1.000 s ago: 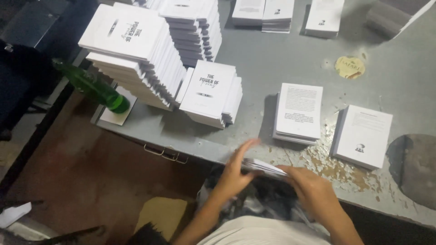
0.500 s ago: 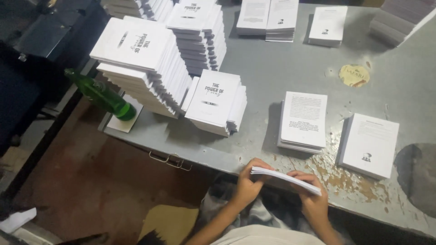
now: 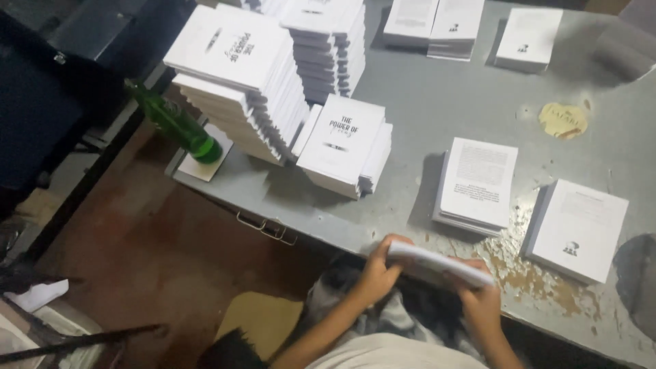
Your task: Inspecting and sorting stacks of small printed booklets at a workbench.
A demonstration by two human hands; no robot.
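- The left hand (image 3: 378, 272) and the right hand (image 3: 482, 304) hold a thin white booklet (image 3: 437, 265) between them, edge-on to the camera, at the near edge of the grey table (image 3: 437, 109), above the person's lap.
- The left hand's fingers are closed over the booklet's left end, thumb side wrapped around it. The right hand clasps the right end from below, fingers curled up onto it.
- The booklet looks light: a slim block of paper with a soft cover. It probably flexes if held at one end only, so a hold at both short ends, as here, keeps it flat.
- Its cover looks smooth and may slide between dry fingers; a pinch across the spine or along the long edges seems the surest hold. Corners and page edges would crease easily under a hard squeeze.
- Just beyond the hands, a short pile of printed sheets (image 3: 476, 184) lies on the table, with another white pile (image 3: 575, 229) to its right, beside a patch of flaked paint.
- Farther left stand a stack of white books (image 3: 347, 145), taller leaning stacks (image 3: 239, 75) behind it, and a green glass bottle (image 3: 179, 124) tilted at the far left corner.
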